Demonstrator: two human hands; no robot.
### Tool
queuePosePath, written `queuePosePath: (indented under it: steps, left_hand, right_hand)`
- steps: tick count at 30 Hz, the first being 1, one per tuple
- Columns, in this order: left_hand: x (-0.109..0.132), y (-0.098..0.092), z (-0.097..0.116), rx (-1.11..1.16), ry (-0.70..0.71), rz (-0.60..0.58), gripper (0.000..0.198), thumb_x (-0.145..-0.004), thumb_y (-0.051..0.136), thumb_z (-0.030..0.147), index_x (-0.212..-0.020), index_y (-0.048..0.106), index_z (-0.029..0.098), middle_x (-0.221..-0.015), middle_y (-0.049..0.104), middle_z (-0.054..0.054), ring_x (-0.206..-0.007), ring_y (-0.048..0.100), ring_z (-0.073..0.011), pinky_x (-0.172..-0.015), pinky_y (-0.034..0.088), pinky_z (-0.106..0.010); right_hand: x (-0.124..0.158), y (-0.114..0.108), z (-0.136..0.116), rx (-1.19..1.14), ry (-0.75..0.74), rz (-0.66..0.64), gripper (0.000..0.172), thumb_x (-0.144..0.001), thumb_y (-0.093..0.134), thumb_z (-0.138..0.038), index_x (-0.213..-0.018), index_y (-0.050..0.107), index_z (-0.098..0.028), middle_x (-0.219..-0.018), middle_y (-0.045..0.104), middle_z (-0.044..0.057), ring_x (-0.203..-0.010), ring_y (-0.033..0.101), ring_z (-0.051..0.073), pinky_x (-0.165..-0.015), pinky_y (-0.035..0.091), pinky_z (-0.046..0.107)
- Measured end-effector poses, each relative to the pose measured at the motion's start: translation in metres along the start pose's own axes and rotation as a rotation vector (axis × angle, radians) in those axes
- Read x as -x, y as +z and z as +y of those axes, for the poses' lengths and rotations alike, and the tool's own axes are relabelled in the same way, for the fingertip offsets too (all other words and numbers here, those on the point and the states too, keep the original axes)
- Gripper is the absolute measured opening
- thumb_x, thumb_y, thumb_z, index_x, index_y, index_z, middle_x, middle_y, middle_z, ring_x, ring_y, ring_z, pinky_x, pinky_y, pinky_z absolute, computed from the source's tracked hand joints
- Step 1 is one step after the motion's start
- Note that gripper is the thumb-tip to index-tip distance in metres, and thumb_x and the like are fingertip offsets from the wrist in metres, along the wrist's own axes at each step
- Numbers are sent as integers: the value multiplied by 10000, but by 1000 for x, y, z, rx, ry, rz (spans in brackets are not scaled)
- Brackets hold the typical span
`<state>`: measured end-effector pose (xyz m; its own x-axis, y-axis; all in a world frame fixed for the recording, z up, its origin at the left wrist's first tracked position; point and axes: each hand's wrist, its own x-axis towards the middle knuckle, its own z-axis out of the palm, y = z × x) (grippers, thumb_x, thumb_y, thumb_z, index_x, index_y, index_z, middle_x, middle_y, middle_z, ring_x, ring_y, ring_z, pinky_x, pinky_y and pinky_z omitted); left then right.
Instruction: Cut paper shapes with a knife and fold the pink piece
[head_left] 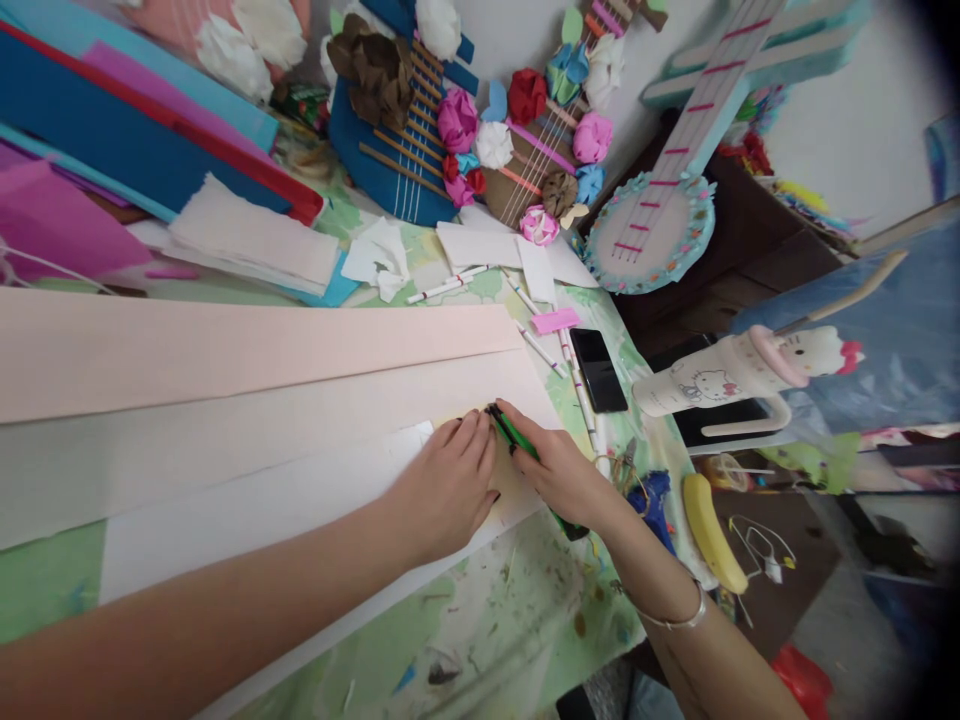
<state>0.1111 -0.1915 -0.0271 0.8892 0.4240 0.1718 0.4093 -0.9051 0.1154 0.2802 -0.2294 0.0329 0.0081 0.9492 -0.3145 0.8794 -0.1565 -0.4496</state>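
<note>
My right hand (pixel 564 474) is closed around a green and black utility knife (pixel 514 434). The knife's tip end points up and left, beside the fingertips of my left hand (pixel 448 488). That left hand lies flat, pressing on a small pale yellow piece (pixel 513 486) over a white sheet (pixel 262 505). Most of the yellow piece is hidden under both hands. Whether the blade touches anything, I cannot make out. Behind the white sheet stretches a long pale pink sheet (pixel 225 350), with a fold or overlapping edge along its length.
A black phone (pixel 598 370), several markers (pixel 541 350) and a pink strip (pixel 555 320) lie right of the sheets. Beyond them stands a white tumbler (pixel 709 378). A yellow banana-shaped thing (pixel 711 530) is at the right edge. Paper-flower-covered model instruments (pixel 405 150) lean at the back.
</note>
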Motion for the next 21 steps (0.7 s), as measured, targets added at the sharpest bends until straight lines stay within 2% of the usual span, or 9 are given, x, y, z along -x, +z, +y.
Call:
queuePosePath:
  steps: [5, 8, 13, 15, 18, 19, 21]
  left_hand:
    - [1, 0, -1, -6, -1, 13, 640, -969, 360, 425, -1368, 440, -69, -1428, 422, -277, -1334, 373, -400, -1075, 291, -477]
    - [1, 0, -1, -9, -2, 5, 639, -968, 358, 431, -1370, 443, -58, -1434, 417, -270, -1343, 363, -396, -1077, 294, -477]
    - [-1, -1, -1, 5, -10, -29, 639, -972, 349, 432, -1386, 424, -49, -1453, 392, -264, -1360, 342, -394, -1087, 287, -481]
    - [-1, -3, -1, 16, -17, -35, 634, -970, 355, 430, -1387, 425, -42, -1458, 388, -260, -1365, 337, -391, -1089, 285, -478]
    - [0, -4, 0, 27, -24, -44, 624, -971, 356, 422, -1395, 418, -31, -1464, 379, -259, -1362, 343, -390, -1085, 290, -480]
    - [0, -4, 0, 30, -24, -46, 621, -972, 352, 421, -1396, 416, -29, -1463, 381, -259, -1358, 349, -391, -1081, 294, -483]
    - [-1, -4, -1, 33, -20, -41, 620, -972, 347, 419, -1394, 416, -30, -1455, 393, -262, -1348, 361, -392, -1071, 305, -485]
  right_hand:
    - [0, 0, 1, 8, -22, 0, 622, -876, 367, -182, -1495, 325, -213, -1091, 705, 113, -851, 658, 219, -764, 503, 348]
    - [0, 0, 0, 1, -10, -3, 629, -868, 371, -173, -1495, 326, -206, -1080, 712, 114, -832, 660, 220, -760, 509, 354]
    - [-1, -2, 3, -99, -12, 22, 635, -834, 412, -172, -1462, 396, -266, -1153, 694, 68, -810, 659, 198, -781, 520, 354]
    - [-1, -5, 7, -232, -17, 3, 658, -810, 437, -166, -1455, 400, -294, -1094, 710, 43, -713, 643, 166, -723, 531, 330]
    - [5, -16, 15, -588, 34, -48, 612, -819, 437, -186, -1423, 426, -283, -843, 714, 10, -449, 535, 115, -499, 486, 275]
    - [8, -20, 17, -702, 54, -26, 544, -842, 425, -218, -1383, 469, -249, -802, 701, 18, -405, 513, 114, -454, 460, 275]
    - [16, -29, 23, -830, 29, 117, 476, -911, 357, -346, -1337, 500, -189, -829, 704, 74, -410, 534, 135, -461, 460, 305]
